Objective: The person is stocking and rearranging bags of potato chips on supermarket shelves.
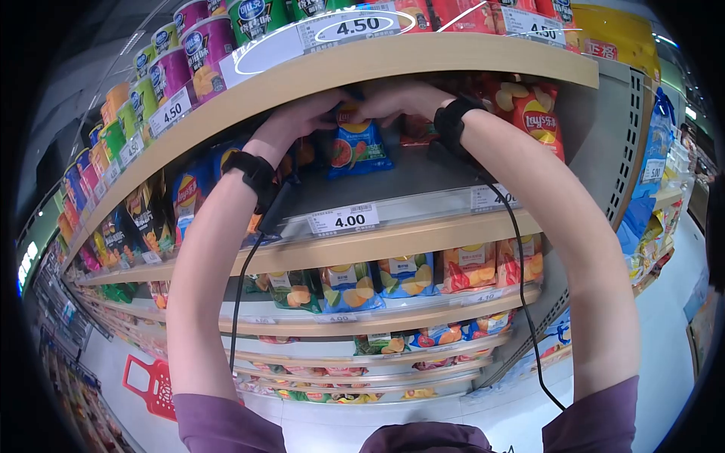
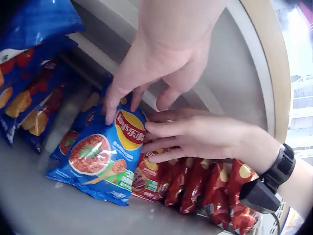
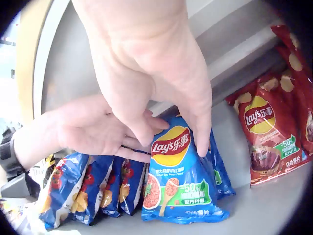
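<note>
A blue Lay's bag of chips (image 1: 361, 153) stands on the dark shelf, its upper part between my two hands. My left hand (image 1: 306, 115) comes from the left, fingers at the bag's top and side edge. From the other side reaches my right hand (image 1: 404, 100), thumb and fingers spread either side of the bag's top in the right wrist view. A red bowl picture shows on the bag (image 2: 110, 164) in the left wrist view. Another blue bag (image 3: 222, 171) peeks out behind it. The fingertips at the back are partly hidden.
Red chip bags (image 1: 529, 113) stand to the right, and blue bags with tomato pictures (image 3: 90, 191) to the left. Overhead runs a wooden shelf edge (image 1: 362, 64) with chip cans (image 1: 205, 57) above. A price tag (image 1: 343, 220) lines the front edge. Lower shelves hold more bags (image 1: 351, 287).
</note>
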The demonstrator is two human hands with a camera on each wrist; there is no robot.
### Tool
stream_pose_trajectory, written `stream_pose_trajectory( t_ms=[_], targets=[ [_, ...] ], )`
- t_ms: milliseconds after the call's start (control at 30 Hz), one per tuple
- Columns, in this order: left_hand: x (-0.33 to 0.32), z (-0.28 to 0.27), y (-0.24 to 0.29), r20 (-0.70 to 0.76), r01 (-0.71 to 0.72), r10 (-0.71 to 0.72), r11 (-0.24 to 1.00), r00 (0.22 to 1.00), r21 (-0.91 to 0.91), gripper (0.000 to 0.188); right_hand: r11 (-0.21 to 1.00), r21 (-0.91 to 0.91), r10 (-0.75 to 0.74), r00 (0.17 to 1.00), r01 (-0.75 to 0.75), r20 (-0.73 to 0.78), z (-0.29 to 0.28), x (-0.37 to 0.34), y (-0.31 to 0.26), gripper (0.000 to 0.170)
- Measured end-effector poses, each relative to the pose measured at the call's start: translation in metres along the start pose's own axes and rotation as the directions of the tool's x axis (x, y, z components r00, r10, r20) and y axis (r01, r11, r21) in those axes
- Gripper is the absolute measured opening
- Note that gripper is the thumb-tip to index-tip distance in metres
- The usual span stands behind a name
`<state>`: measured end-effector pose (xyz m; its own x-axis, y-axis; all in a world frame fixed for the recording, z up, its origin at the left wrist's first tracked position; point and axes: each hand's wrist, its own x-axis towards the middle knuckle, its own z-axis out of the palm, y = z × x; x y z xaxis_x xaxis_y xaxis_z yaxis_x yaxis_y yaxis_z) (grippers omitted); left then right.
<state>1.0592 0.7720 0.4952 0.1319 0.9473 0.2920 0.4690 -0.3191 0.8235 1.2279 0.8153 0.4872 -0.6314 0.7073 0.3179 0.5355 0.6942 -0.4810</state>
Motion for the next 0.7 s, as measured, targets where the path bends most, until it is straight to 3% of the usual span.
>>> stream_pose_trajectory(
  t_ms=[67,133,200,267,300,400,500,600,700],
  targets=[
    [0.004,-0.001,-0.005,-0.021,0.001,0.003,0.985,1.0,0.175,0.042,0.946,-0.318,-0.048,0.997,0.067,0.068,0.003,0.018,0.014,0.068],
    [-0.004,0.004,0.0,-0.004,0.025,-0.025,0.952,1.0,0.306,0.043,0.865,-0.5,0.028,0.991,0.042,0.132,0.003,0.008,0.006,0.066],
    [-0.024,0.013,0.014,0.044,0.059,-0.082,0.919,0.996,0.391,0.043,0.811,-0.58,0.21,0.963,-0.074,0.17,0.002,-0.012,-0.007,0.061],
    [-0.036,0.019,0.025,0.018,0.089,-0.111,0.873,0.994,0.48,0.045,0.846,-0.531,0.264,0.908,-0.055,0.325,0.006,-0.001,0.0,0.058],
    [-0.038,0.019,0.028,0.004,0.102,-0.122,0.847,0.992,0.521,0.046,0.861,-0.507,0.286,0.871,-0.05,0.399,0.007,0.004,0.002,0.056],
    [-0.005,0.001,0.017,0.033,0.126,-0.233,0.633,0.972,0.764,0.051,0.848,-0.529,0.206,0.903,0.027,0.378,0.012,-0.003,-0.006,0.054],
    [-0.003,-0.005,0.015,0.214,0.017,-0.271,0.655,0.939,0.756,0.049,0.785,-0.619,0.206,0.931,0.028,0.303,0.012,-0.014,-0.02,0.053],
    [-0.018,0.007,0.01,0.328,-0.147,-0.185,0.625,0.926,0.767,0.051,0.678,-0.735,0.194,0.96,0.017,0.201,0.016,-0.034,-0.039,0.05],
    [0.018,-0.002,-0.029,0.471,-0.417,0.002,0.471,0.882,0.778,0.053,0.588,-0.807,0.129,0.978,0.06,0.166,0.024,-0.028,-0.036,0.045]
  ],
)
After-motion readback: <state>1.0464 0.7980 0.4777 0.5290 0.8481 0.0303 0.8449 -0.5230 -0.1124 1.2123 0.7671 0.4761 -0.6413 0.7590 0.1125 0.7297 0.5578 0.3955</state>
